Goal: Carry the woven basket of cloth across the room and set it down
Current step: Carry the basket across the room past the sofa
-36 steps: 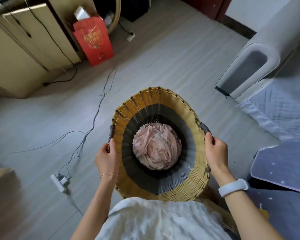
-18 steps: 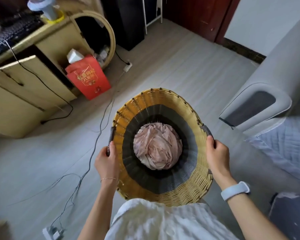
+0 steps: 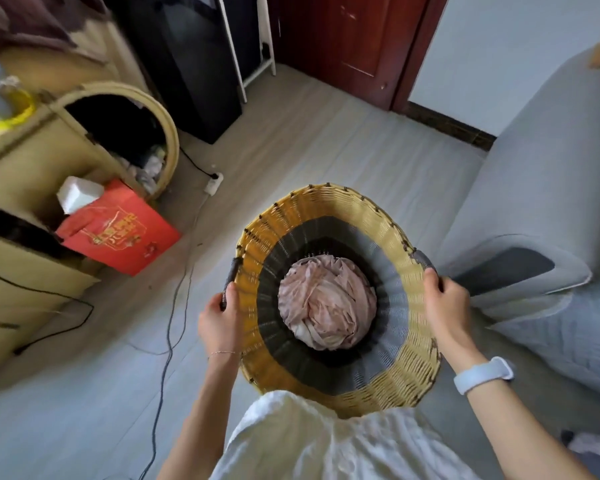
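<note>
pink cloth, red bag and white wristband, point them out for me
pink cloth (image 3: 327, 303), head view, middle of the bundle inside the basket
red bag (image 3: 122, 232), head view, its printed front face
white wristband (image 3: 483, 374), head view, band on the right wrist

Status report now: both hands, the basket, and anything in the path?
Left hand and right hand shut on basket handles. Basket carried, pink cloth inside. Cables on floor left, sofa close right.
</note>
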### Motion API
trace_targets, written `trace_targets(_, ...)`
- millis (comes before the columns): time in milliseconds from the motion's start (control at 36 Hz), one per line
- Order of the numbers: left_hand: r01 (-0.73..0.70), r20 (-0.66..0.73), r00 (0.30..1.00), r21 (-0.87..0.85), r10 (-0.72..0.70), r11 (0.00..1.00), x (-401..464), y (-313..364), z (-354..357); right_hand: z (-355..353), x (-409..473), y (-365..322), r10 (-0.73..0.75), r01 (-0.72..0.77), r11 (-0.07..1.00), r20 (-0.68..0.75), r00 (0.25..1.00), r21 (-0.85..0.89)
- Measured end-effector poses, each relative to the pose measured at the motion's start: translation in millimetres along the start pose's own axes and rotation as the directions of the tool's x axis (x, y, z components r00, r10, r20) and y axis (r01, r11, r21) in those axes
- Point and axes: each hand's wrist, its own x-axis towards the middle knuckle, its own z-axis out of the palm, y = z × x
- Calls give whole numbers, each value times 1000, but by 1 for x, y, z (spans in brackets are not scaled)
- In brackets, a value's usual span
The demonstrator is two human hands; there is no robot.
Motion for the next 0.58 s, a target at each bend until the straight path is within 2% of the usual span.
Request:
trace_targets(333, -100, 121, 988, 19, 97, 995, 127, 129, 86, 24, 119, -75, 133, -121, 989, -151, 980, 85)
trace_targets(583, -167, 194, 970, 103, 145, 981, 191, 211, 188, 25, 232, -91, 284, -260, 953, -157, 946, 154)
